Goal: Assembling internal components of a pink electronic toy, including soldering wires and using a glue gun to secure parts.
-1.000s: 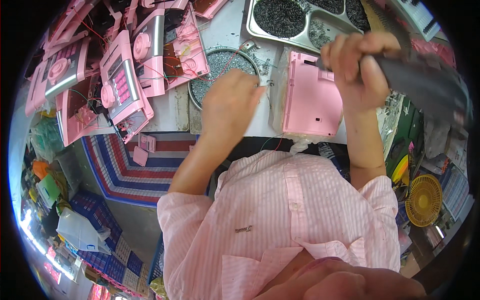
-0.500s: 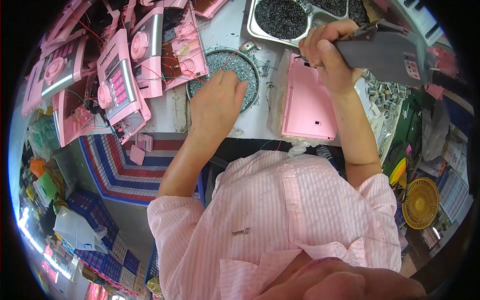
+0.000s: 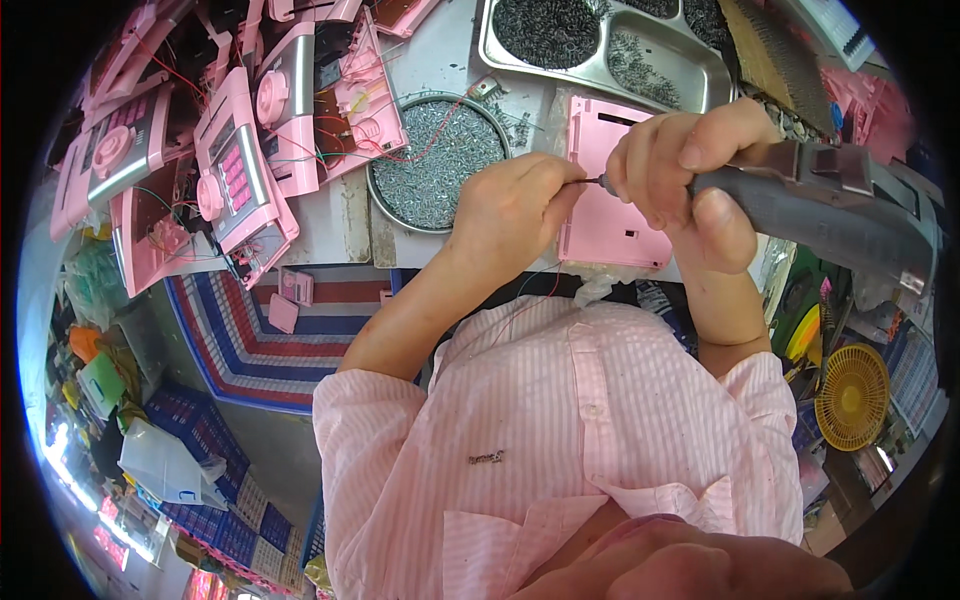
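Observation:
My right hand (image 3: 680, 170) is wrapped round a dark grey electric screwdriver (image 3: 830, 205), held level with its thin bit pointing left. At the tip of the bit, my left hand (image 3: 513, 210) has its fingertips pinched together; whatever is between them is too small to see. Below both hands lies a pink plastic panel (image 3: 608, 228) with a slot and a small square hole, on a clear plastic bag. To the left of it is a round dish (image 3: 440, 150) full of small silvery screws. My left wrist is just beyond the dish's right rim.
A metal compartment tray (image 3: 700, 78) with dark screws sits at the back. Pink phone-like housings (image 3: 235, 165) with loose wires pile up at the left. A striped bin (image 3: 330, 345) stands below the table edge, and a yellow basket (image 3: 852, 397) at the right.
My left hand has come out of the screw dish and moved right to the driver's bit. My right hand has lowered and turned the screwdriver so that its bit meets the left fingertips.

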A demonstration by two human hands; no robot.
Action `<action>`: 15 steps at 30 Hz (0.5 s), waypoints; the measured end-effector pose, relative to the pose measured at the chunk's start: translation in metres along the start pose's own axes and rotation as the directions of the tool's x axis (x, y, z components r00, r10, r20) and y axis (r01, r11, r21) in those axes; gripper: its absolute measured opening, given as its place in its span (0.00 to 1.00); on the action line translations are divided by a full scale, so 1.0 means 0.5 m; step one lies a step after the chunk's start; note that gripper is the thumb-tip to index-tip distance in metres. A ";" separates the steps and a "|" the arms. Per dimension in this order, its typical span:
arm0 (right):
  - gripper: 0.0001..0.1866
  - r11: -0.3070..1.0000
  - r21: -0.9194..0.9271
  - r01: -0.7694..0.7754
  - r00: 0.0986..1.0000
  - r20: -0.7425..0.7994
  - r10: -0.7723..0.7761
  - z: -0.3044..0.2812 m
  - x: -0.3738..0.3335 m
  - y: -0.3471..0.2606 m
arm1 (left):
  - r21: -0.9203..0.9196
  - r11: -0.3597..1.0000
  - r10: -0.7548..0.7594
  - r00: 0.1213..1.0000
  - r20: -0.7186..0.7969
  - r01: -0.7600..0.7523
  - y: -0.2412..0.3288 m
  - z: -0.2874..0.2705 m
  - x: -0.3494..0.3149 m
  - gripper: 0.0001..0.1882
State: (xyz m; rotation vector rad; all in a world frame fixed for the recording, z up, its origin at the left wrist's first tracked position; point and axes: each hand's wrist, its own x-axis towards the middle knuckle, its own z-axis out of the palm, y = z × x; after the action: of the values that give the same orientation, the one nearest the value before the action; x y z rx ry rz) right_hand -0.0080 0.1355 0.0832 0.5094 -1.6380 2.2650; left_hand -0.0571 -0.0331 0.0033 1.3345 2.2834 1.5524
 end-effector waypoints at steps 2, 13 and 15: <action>0.14 1.000 -0.021 0.004 1.000 -0.027 -0.005 0.004 -0.009 0.008 | 0.039 0.999 -0.019 0.999 0.041 0.018 0.002 -0.002 -0.003 0.08; 0.10 0.974 -0.226 -0.024 0.999 -0.032 0.018 -0.025 -0.013 0.057 | 0.503 0.838 -0.303 0.947 0.107 0.211 -0.034 -0.103 -0.041 0.07; 0.10 0.958 -0.282 -0.058 0.998 -0.018 0.055 -0.022 -0.017 0.061 | 0.479 0.852 -0.301 0.946 0.118 0.211 -0.042 -0.102 -0.048 0.06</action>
State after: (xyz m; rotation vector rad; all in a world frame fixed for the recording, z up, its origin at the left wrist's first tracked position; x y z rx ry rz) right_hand -0.0149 0.1363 0.0502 0.3841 -1.9521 2.0173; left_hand -0.0804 -0.0885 0.0021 1.1240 2.6667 0.7882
